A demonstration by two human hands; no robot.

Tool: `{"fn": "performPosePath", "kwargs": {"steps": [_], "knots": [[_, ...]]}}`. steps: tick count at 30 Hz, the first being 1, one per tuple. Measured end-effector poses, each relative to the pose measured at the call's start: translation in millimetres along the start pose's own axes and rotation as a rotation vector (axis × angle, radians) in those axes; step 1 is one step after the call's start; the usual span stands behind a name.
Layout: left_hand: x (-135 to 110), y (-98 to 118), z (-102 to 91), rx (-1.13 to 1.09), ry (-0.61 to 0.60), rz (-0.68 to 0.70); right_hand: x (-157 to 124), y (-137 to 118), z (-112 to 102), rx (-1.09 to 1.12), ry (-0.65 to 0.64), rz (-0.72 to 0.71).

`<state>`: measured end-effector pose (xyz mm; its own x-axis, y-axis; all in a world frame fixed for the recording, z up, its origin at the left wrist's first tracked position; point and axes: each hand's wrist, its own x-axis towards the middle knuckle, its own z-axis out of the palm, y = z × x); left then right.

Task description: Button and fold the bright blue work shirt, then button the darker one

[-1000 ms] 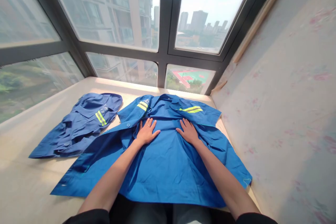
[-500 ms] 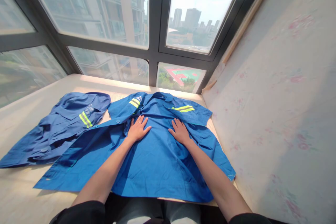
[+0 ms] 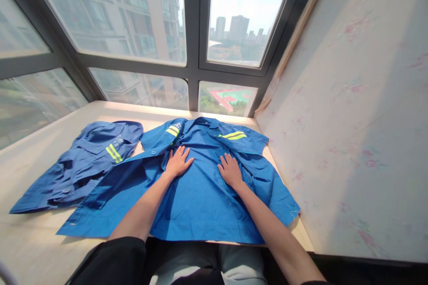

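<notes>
A blue work jacket (image 3: 200, 205) with yellow-and-grey reflective strips lies spread open before me, its collar toward the window. My left hand (image 3: 179, 161) rests flat on the inside of its back, near the left front panel, fingers spread. On the right side of the same cloth, my right hand (image 3: 230, 169) lies palm down with its fingers stretched out. Neither hand grips the fabric. Wrinkles run across the cloth around both hands. A second blue jacket (image 3: 90, 151), with a similar reflective strip, lies crumpled to the left, partly against the first one's left panel.
Both garments lie on a pale wooden surface (image 3: 30, 236) whose front edge is close to my legs. Grey window frames (image 3: 193, 44) stand behind it. A flower-papered wall (image 3: 351, 142) bounds the right side.
My view has turned slightly, so the scene sits a little differently in the picture. Both hands stay flat on the jacket, the right hand's fingers slightly closer together.
</notes>
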<state>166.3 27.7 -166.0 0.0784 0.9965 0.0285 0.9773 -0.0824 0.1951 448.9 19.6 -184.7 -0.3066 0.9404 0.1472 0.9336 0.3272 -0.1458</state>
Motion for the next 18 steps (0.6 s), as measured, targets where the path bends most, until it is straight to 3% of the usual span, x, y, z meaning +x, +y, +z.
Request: {"fn": "performPosePath", "kwargs": {"steps": [7,12,18], "knots": [[-15,25,-6.1,0.154,0.137,0.022,-1,-6,0,0.005,0.009,0.092],[-28,49,-5.6,0.184,0.120,-0.041,-8,-11,1,0.001,0.035,0.144],[-44,57,7.6,0.139,0.146,-0.100,-27,-12,-3,-0.007,0.032,0.133]]}}
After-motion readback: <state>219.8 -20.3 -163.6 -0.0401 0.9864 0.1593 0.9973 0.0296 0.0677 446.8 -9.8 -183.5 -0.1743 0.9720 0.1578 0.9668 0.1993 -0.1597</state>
